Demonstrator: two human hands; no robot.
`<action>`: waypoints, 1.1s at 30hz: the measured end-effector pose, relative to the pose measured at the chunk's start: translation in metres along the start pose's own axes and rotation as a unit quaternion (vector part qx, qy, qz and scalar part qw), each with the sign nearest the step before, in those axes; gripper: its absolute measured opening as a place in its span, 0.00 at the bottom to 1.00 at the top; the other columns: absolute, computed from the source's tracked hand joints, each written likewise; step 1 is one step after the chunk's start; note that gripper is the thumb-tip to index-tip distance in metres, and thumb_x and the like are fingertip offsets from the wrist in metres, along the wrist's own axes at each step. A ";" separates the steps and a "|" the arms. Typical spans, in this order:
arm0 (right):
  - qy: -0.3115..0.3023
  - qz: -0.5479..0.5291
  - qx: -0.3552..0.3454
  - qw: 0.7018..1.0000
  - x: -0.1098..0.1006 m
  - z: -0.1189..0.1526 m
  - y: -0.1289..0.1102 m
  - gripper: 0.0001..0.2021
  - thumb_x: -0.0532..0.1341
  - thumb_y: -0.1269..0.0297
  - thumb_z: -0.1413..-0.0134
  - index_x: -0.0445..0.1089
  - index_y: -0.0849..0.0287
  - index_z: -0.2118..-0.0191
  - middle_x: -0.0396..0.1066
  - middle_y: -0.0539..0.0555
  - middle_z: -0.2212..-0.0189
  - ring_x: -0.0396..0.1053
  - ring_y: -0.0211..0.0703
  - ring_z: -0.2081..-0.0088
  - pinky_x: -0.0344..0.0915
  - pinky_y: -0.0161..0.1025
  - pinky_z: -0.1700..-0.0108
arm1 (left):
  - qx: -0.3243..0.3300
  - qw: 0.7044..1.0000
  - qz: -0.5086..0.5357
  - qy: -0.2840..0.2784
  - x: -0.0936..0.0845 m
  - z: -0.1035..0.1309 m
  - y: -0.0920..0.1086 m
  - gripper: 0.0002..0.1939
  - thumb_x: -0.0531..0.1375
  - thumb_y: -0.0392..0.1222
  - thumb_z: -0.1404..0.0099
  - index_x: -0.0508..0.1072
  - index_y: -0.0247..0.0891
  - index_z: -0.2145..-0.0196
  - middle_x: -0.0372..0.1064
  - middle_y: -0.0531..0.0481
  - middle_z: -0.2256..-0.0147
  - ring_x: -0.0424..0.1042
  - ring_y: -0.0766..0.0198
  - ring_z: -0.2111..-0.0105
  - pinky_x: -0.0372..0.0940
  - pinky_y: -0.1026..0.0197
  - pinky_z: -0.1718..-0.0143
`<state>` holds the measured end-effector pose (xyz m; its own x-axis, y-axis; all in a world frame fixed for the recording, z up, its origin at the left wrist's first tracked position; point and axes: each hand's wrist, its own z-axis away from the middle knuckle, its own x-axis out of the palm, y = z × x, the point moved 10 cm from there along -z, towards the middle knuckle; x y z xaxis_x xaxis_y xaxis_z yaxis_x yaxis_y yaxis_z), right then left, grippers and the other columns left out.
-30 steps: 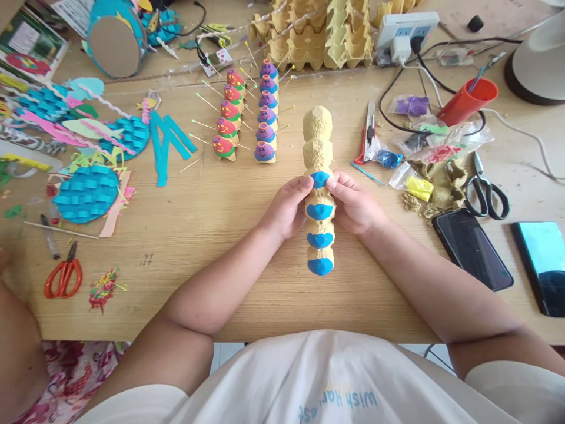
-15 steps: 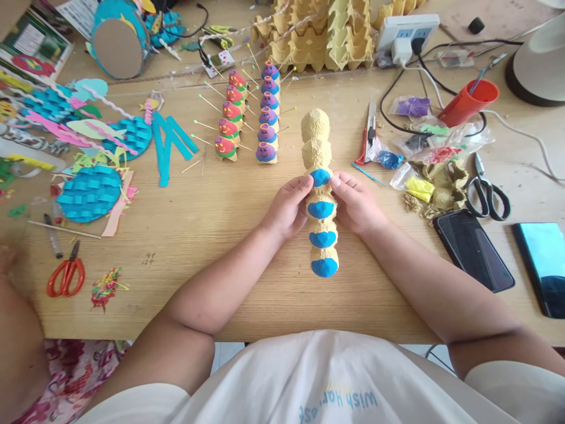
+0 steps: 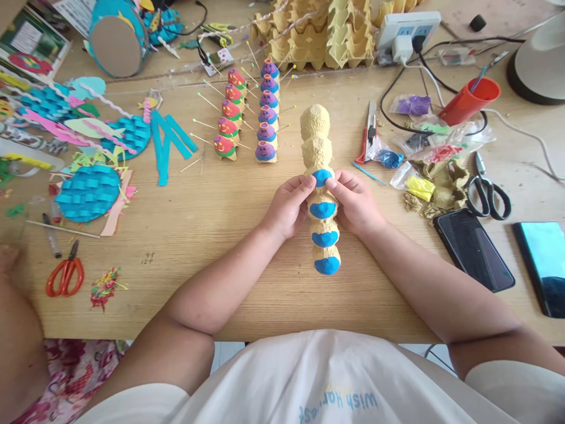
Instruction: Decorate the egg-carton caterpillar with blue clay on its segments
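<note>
Between my hands is an egg-carton strip (image 3: 316, 152), a row of tan cardboard humps pointing away from me. The nearer humps carry blue clay patches (image 3: 323, 210); the two farthest are bare. My left hand (image 3: 291, 203) grips the strip's left side, thumb at the edge of the third hump's blue patch. On the right side, my right hand (image 3: 356, 200) holds it too, with the thumb pressing that same patch. Most of my fingers are hidden behind the strip. Beyond it stand two finished strips with faces, one red and green (image 3: 228, 126), one purple and blue (image 3: 267, 131).
Right of me lie a utility knife (image 3: 371, 132), blue clay in a bag (image 3: 389, 158), black-handled scissors (image 3: 489, 197) and a phone (image 3: 474, 250). Orange scissors (image 3: 65, 277) and woven blue paper discs (image 3: 88, 193) are at left. Egg trays (image 3: 304, 44) stand behind. Another person's arm shows at far left.
My right thumb has moved left onto the third hump's blue patch. The strip has tilted slightly, its near end shifting a little right and up.
</note>
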<state>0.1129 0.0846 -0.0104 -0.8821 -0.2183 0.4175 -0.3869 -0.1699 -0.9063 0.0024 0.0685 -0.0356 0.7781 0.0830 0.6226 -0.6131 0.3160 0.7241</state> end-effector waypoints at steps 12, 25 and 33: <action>0.014 0.050 -0.029 0.998 -0.005 0.000 -0.008 0.32 0.86 0.35 0.57 0.74 0.54 0.70 0.75 0.47 0.73 0.68 0.38 0.72 0.71 0.38 0.68 | 0.020 1.000 -0.002 -0.003 0.003 0.003 0.004 0.23 0.76 0.60 0.28 0.77 0.39 0.67 0.78 0.55 0.71 0.78 0.66 0.72 0.71 0.62 0.66; -0.006 0.066 -0.042 0.997 -0.002 0.000 -0.009 0.32 0.86 0.35 0.58 0.72 0.54 0.70 0.73 0.47 0.73 0.67 0.37 0.70 0.69 0.38 0.66 | -0.013 0.999 0.029 0.004 -0.002 0.003 0.000 0.23 0.77 0.61 0.31 0.77 0.41 0.68 0.80 0.52 0.71 0.80 0.62 0.73 0.73 0.59 0.69; -0.007 0.072 -0.039 0.997 0.001 0.002 -0.007 0.34 0.85 0.32 0.58 0.70 0.54 0.70 0.72 0.46 0.73 0.65 0.37 0.71 0.68 0.38 0.68 | 0.031 0.999 0.008 0.019 -0.004 0.005 0.006 0.23 0.76 0.61 0.30 0.79 0.41 0.69 0.79 0.51 0.71 0.77 0.63 0.73 0.70 0.59 0.69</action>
<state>0.1155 0.0835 -0.0041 -0.9261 -0.2494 0.2831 -0.2770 -0.0597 -0.9590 -0.0049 0.0648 -0.0325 0.7725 0.1227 0.6231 -0.6313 0.2549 0.7325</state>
